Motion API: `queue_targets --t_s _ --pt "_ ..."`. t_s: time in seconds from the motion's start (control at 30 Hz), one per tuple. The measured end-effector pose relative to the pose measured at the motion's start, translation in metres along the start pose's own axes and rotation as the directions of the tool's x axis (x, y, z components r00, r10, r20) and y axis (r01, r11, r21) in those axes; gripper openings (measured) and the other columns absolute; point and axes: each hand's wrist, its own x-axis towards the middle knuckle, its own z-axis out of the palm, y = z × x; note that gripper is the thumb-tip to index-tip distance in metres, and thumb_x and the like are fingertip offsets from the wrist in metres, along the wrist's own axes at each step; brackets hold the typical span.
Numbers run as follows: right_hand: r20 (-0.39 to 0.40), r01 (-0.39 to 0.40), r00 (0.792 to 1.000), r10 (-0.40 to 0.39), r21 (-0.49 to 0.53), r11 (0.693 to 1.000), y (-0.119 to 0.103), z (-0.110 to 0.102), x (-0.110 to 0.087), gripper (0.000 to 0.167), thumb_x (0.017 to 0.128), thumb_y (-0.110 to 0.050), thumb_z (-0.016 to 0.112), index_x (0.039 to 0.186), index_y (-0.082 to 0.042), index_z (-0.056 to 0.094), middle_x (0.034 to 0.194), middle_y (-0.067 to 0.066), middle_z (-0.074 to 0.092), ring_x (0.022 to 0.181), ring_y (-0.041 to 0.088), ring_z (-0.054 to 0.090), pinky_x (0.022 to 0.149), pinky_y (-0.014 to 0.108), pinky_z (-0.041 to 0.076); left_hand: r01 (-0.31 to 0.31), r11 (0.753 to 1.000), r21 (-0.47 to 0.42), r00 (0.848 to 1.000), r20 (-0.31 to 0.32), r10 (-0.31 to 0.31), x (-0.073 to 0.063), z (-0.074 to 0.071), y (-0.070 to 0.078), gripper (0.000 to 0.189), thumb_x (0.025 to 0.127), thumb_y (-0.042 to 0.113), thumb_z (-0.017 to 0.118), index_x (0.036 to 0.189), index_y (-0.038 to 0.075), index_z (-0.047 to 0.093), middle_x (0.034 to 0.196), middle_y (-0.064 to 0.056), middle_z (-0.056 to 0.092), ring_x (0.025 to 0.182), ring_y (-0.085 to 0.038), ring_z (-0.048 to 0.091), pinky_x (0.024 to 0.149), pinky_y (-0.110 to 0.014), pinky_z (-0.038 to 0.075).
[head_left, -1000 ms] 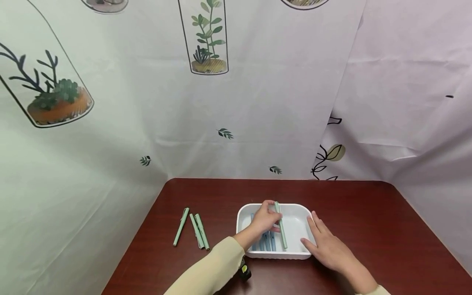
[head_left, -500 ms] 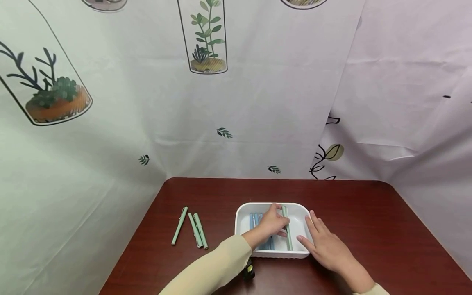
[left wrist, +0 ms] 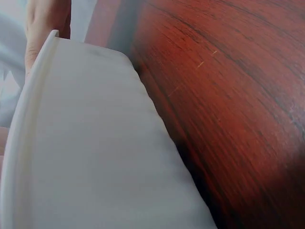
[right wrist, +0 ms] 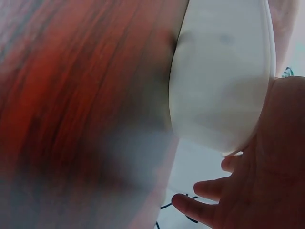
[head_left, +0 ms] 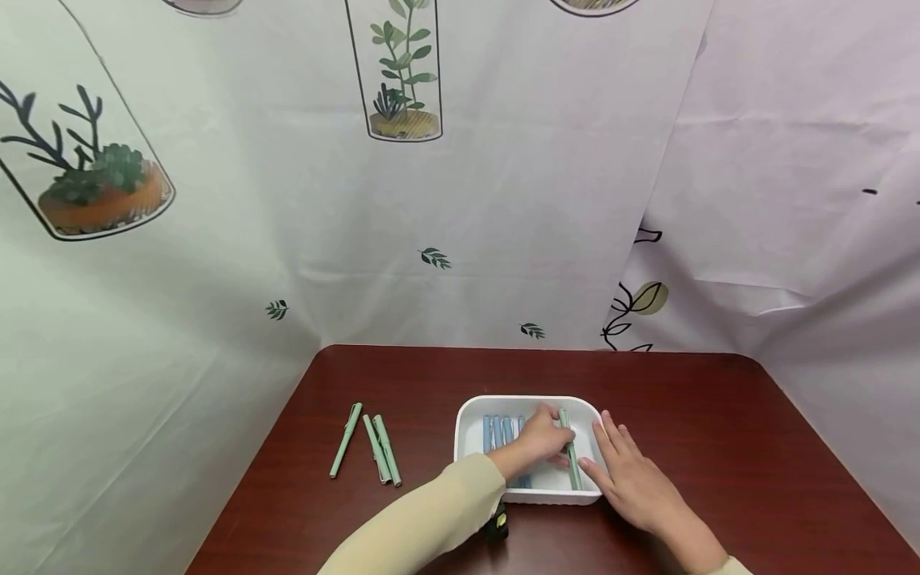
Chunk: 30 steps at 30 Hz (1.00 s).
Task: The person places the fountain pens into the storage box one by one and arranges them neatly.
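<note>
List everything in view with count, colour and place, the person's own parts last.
Table: one, red-brown, lower view
Backdrop: panel count unclear, whitish with plant prints, behind the table
Tray: one, white, on the table
Blue pens: at least four, blue, inside the tray
Green pens: three, pale green, left of the tray
Held pen: at least one, pale green, inside the tray
Black object: one, black, partly hidden
Sleeves: two, pale yellow, bottom edge
Left hand: one, bare, over the tray
Right hand: one, bare, at the tray's right rim
</note>
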Motion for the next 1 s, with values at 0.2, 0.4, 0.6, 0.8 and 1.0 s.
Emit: queue_targets --t_s 0.2,0.4,0.6,0.8,1.0 --pt "-0.026 0.009 1.000 -0.009 -0.014 1.000 -0.0010 -0.0007 -0.0009 0.071 0.104 -0.048 0.051 0.152 0.003 0.040 0.163 0.025 0.026 0.145 0.052 0.028 0.103 0.067 0.041 0.009 1.000 0.030 1.000 0.009 -0.009 0.0005 0.0034 -0.0005 0.028 0.089 0.001 0.066 0.113 -0.002 0.052 0.077 -0.008 0.058 0.052 -0.018 0.065 0.050 -0.030 0.058" --pt "-0.054 0.018 0.998 -0.019 -0.013 1.000 -0.0017 0.0022 -0.0023 0.071 0.103 -0.047 0.053 0.152 0.002 0.041 0.162 0.024 0.029 0.145 0.052 0.029 0.106 0.065 0.040 0.007 0.999 0.040 1.000 0.013 -0.008 0.0024 0.0067 -0.0036 0.017 0.089 0.001 0.064 0.103 -0.002 0.053 0.077 -0.008 0.057 0.051 -0.019 0.065 0.049 -0.029 0.058" --pt "-0.055 0.020 0.998 -0.021 -0.012 1.000 -0.0022 0.0037 -0.0040 0.071 0.103 -0.047 0.054 0.153 0.002 0.040 0.162 0.023 0.030 0.143 0.051 0.034 0.101 0.066 0.043 0.031 0.998 0.056 0.999 0.018 -0.032 0.0029 0.0102 -0.0063 0.021 0.090 0.003 0.066 0.107 -0.003 0.056 0.072 -0.008 0.059 0.049 -0.019 0.066 0.047 -0.027 0.057" --pt "-0.054 0.024 0.998 -0.024 -0.005 1.000 -0.0024 0.0021 -0.0039 0.072 0.103 -0.046 0.054 0.154 0.003 0.038 0.162 0.023 0.028 0.141 0.051 0.038 0.102 0.065 0.043 0.042 0.997 0.065 0.997 0.061 -0.046 0.0032 0.0091 -0.0010 0.017 0.092 0.001 0.065 0.106 -0.006 0.059 0.064 -0.011 0.064 0.049 -0.020 0.067 0.049 -0.028 0.057" --pt "-0.056 0.020 0.998 -0.020 0.001 1.000 -0.0019 0.0022 -0.0028 0.073 0.103 -0.047 0.054 0.154 0.002 0.037 0.163 0.023 0.028 0.141 0.047 0.040 0.103 0.062 0.044 0.085 0.994 0.074 0.992 0.085 -0.092 0.0022 0.0062 -0.0005 0.025 0.091 -0.005 0.060 0.115 -0.010 0.055 0.060 -0.016 0.064 0.040 -0.013 0.055 0.047 -0.029 0.057"
